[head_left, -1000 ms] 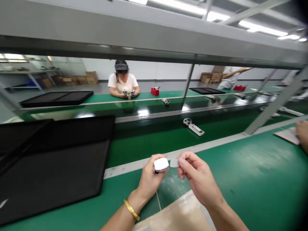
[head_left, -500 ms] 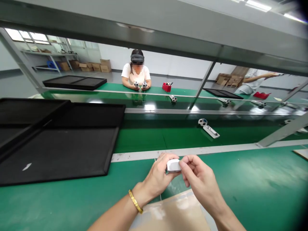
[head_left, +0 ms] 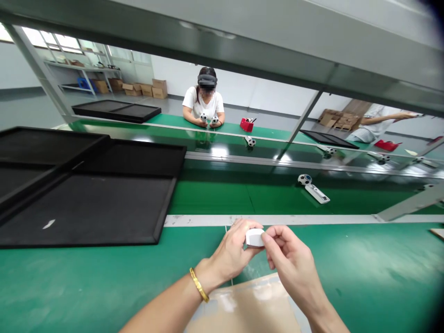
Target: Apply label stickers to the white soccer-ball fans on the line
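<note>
My left hand (head_left: 233, 249), a gold bracelet on its wrist, is wrapped round a small white plastic piece (head_left: 254, 237) with a rounded end; most of the piece is hidden in the palm. At its right edge my right hand (head_left: 289, 254) pinches with thumb and fingers touching it. Both hands are above the green worktop, over the far edge of a tan sheet (head_left: 249, 307). Beyond them, a white device with a football-patterned ball head (head_left: 314, 188) lies on the green conveyor belt (head_left: 215, 194).
Large black trays (head_left: 121, 208) stand on the left. A metal strip (head_left: 294, 220) edges the belt, and a slanted post (head_left: 405, 203) rises at right. Across from me a person (head_left: 204, 104) holds two ball-headed pieces beside a red box (head_left: 247, 124). A shelf beam (head_left: 222, 51) crosses overhead.
The device on the near belt has shifted right relative to the post, along with the belt seam. The view has tilted slightly. My hands keep nearly the same hold on the white piece.
</note>
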### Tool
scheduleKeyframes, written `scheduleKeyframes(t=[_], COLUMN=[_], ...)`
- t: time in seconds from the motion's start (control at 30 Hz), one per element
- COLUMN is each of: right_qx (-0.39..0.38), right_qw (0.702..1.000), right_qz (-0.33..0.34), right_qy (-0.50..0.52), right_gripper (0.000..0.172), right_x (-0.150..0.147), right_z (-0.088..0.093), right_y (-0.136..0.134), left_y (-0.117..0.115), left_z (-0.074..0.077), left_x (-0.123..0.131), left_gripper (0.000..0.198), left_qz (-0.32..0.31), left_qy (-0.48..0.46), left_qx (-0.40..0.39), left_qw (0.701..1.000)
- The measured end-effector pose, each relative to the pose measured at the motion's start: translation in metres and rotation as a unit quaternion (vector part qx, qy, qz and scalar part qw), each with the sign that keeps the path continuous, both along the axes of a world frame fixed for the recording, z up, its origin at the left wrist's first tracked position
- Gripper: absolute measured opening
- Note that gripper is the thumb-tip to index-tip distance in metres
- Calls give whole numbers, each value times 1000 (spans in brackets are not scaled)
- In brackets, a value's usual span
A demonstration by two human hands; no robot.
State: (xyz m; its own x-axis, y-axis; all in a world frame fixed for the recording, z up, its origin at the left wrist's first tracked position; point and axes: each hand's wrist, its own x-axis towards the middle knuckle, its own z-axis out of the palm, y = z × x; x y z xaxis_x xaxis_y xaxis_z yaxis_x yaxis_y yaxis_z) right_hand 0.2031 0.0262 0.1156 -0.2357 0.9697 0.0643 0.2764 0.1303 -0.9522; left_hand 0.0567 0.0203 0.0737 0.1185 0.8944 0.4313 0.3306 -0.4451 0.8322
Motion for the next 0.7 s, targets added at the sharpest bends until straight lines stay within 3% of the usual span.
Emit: scheduleKeyframes(t=[0.7], right_qx=[6], right_qw=[1000], right_qz=[-1], right_qy=[-4], right_gripper=[27], right_x=[2], right_z=[2], right_y=[0], left_y=[-1], left_z=[4], left_x=[2], left_gripper=[22], left_qz=[6], left_qy=[9], left_qx=[6], left_qw=[1000])
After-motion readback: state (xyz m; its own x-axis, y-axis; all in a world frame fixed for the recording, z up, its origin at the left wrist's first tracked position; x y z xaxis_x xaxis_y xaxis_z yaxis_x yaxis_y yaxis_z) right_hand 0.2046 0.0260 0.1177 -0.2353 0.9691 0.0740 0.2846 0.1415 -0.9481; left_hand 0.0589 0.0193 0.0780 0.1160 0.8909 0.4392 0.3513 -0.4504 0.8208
